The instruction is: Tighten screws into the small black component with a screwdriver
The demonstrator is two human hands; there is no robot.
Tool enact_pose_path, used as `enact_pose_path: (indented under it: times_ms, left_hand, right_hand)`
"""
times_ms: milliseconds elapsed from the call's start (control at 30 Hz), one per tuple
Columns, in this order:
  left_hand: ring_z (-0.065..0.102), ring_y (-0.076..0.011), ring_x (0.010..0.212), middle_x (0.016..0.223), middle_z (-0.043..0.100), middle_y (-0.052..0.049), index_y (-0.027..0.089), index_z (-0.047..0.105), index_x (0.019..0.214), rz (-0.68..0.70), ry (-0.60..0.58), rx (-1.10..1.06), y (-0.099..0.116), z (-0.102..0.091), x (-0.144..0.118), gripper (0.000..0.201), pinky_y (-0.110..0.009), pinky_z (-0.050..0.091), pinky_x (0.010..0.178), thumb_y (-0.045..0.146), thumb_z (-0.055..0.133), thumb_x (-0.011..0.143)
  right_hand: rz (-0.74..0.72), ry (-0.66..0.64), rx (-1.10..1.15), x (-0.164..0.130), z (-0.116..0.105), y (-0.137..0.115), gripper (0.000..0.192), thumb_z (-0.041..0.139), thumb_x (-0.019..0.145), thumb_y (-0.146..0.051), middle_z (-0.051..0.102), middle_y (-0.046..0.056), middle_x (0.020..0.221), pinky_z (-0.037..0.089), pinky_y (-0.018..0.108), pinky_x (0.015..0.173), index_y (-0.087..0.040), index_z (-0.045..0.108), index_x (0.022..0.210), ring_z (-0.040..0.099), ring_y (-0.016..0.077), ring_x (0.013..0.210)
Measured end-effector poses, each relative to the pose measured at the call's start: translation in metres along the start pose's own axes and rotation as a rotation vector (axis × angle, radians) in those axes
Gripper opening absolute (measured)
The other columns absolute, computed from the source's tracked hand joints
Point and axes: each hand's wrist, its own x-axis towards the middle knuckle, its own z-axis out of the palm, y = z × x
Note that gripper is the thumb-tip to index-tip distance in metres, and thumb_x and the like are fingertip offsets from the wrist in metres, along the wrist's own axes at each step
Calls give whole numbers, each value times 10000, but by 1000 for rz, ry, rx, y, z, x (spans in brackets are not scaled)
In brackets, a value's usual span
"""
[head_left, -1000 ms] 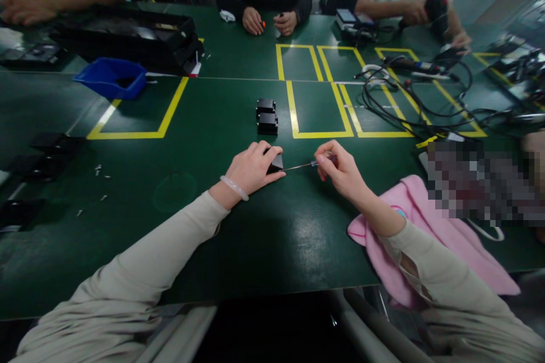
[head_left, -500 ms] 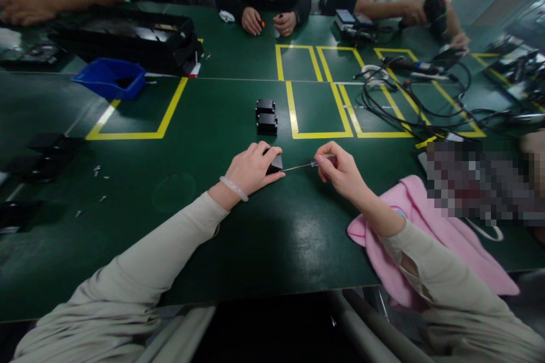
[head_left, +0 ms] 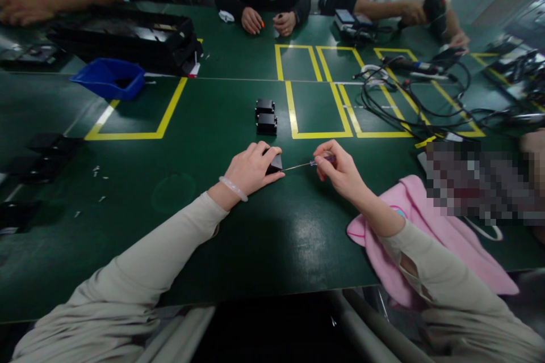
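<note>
My left hand point(head_left: 252, 167) is wrapped over a small black box-shaped part point(head_left: 275, 164) and holds it down on the green table point(head_left: 293, 255). Much of the part is hidden under the fingers. In my right hand point(head_left: 338, 167) is a screwdriver point(head_left: 313, 163), gripped by its handle between thumb and fingers. Its thin shaft points left, and the tip meets the right side of the part near my left thumb. Just beyond my hands, two similar black parts point(head_left: 266, 120) stand one behind the other.
Loose screws point(head_left: 96, 171) and more black parts point(head_left: 42, 164) lie at left. A blue scoop-shaped bin point(head_left: 113, 79) stands before black trays point(head_left: 170, 48). Cables point(head_left: 409, 96) tangle at right, near a pink cloth point(head_left: 415, 210). Co-workers sit opposite, one holding a power drill point(head_left: 435, 11).
The fingers of my right hand have shifted slightly around the screwdriver handle. My left hand and the black part stay in place.
</note>
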Motion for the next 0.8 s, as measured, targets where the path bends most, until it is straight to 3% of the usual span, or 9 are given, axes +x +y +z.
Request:
enact_pose_path:
  times_ms: [133, 267, 433, 600, 800]
  left_hand:
    - [599, -283, 1136, 1276, 615, -130, 193, 538, 1384, 2, 3, -1, 0, 0, 0, 532, -352, 531, 829, 539, 632, 992]
    - [599, -287, 1135, 1270, 616, -129, 191, 543, 1381, 3, 3, 0, -1, 1, 0, 534, -357, 530, 838, 538, 641, 986]
    - [595, -287, 1131, 1273, 613, -133, 192, 541, 1386, 5, 8, -10, -1, 1, 0, 530, -355, 526, 828, 541, 622, 995]
    - [596, -286, 1137, 1275, 613, -130, 193, 540, 1388, -2, 5, -10, 0, 0, 0, 531, -356, 529, 834, 530, 635, 990]
    - [601, -286, 1139, 1279, 617, -132, 189, 540, 1381, 4, 4, -5, 0, 0, 0, 523, -356, 534, 834, 532, 625, 996]
  right_hand:
    - [17, -10, -21, 0, 0, 1, 246, 589, 1026, -455, 486, -95, 521, 336, 249, 478, -234, 526, 940, 461, 89, 440]
    - [14, 0, 28, 0, 0, 1, 222, 636, 997, -431, 503, -95, 582, 373, 249, 494, -237, 529, 1002, 489, 91, 468]
    - [28, -6, -3, 1, 0, 1, 225, 591, 1018, -426, 484, -95, 528, 350, 250, 472, -234, 522, 923, 463, 90, 439]
    - [-1, -2, 35, 0, 0, 1, 237, 634, 1000, -447, 500, -93, 599, 380, 250, 494, -235, 528, 1012, 491, 91, 474]
    - [21, -20, -1, 0, -1, 2, 307, 582, 1026, -532, 481, -92, 529, 350, 264, 481, -242, 524, 942, 464, 99, 447]
